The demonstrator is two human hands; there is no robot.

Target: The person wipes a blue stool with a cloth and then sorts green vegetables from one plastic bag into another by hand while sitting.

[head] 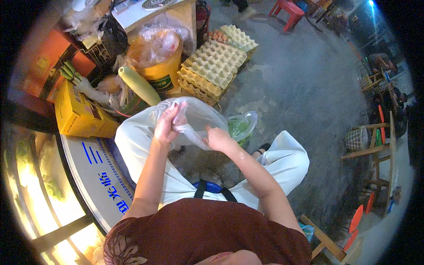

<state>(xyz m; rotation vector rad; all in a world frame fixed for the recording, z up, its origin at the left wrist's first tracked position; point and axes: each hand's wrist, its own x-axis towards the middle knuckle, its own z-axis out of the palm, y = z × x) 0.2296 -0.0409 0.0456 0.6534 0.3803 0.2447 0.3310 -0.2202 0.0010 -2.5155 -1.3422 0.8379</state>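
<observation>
Between my knees I hold a clear plastic bag (198,116), its mouth spread wide. My left hand (167,124) is closed on gathered plastic at the bag's left side, with something pinkish, blurred, under the film by the fingers. My right hand (218,137) grips the bag's edge at the lower right. Just beyond my right hand, a second clear bag with green leafy vegetables (239,127) rests low near the floor. A long pale green gourd (139,85) leans beyond my left knee.
Stacked egg trays (215,63), some brown eggs (218,35) and a yellow bucket (155,59) with plastic bags stand ahead. A yellow carton (81,112) is at left, beside a lit display case (49,179). A red stool (287,12) and wooden furniture (376,149) stand farther off.
</observation>
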